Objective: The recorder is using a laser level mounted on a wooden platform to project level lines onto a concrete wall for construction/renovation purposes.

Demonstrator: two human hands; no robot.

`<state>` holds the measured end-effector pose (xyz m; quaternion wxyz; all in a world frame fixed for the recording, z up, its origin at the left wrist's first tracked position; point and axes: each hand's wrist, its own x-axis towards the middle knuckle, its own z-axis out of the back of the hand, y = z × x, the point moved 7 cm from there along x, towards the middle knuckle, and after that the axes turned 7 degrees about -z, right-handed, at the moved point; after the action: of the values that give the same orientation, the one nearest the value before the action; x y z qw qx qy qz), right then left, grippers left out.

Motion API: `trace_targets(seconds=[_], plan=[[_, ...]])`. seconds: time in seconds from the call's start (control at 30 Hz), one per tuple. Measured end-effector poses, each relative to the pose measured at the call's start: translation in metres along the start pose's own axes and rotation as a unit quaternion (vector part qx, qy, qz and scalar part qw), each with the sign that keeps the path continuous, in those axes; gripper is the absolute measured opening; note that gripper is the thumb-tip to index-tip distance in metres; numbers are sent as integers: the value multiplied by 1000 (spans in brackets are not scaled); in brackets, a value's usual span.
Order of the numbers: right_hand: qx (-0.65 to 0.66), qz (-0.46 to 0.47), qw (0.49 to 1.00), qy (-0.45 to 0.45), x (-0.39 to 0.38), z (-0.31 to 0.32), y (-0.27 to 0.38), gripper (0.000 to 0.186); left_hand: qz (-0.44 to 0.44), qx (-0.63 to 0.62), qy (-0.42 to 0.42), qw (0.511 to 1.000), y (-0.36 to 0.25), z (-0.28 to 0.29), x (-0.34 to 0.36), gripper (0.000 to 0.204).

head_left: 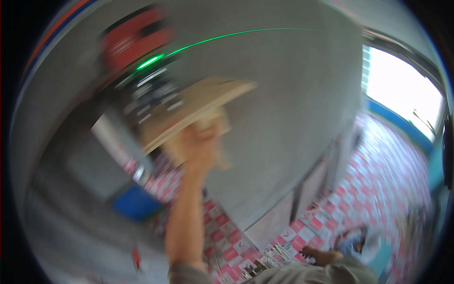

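Left hand (201,144): you're gripping the wooden stand (204,98) from below, blurred.
Above stand: red device (135,40), green line (222,36).
Right hand: can't tell.

The board (208,97) looks like matt wood — the wall (288,113) matt cement, the sleeve (189,273) cloth.

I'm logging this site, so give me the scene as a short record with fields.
Left hand: holding a flat tan wooden board from below; fingers blurred
Device: red-and-black boxy device above the board; contact too blurred to tell
Light: thin bright green line across the plain grey wall
Floor: red-and-white checkered floor
Right side: bright window, blue strip below
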<state>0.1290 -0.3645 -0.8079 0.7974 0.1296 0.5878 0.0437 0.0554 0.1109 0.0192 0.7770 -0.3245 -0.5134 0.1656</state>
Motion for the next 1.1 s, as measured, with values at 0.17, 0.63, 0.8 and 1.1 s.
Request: trace_targets(seconds=[0.17, 0.63, 0.8, 1.1], plan=[[-44, -23, 996, 69, -34, -6, 23, 36, -81, 46, 31, 995, -60, 28, 0, 42], [-10, 16, 1000, 19, -142, 0, 109, 26, -77, 60, 7, 995, -66, 51, -8, 41], [-5, 13, 999, 43, -89, 28, 68, 30, -99, 46, 1, 994, -82, 45, -4, 40], [-11, -33, 997, 73, -35, -5, 42, 30, -95, 43, -3, 995, -73, 48, -6, 38]])
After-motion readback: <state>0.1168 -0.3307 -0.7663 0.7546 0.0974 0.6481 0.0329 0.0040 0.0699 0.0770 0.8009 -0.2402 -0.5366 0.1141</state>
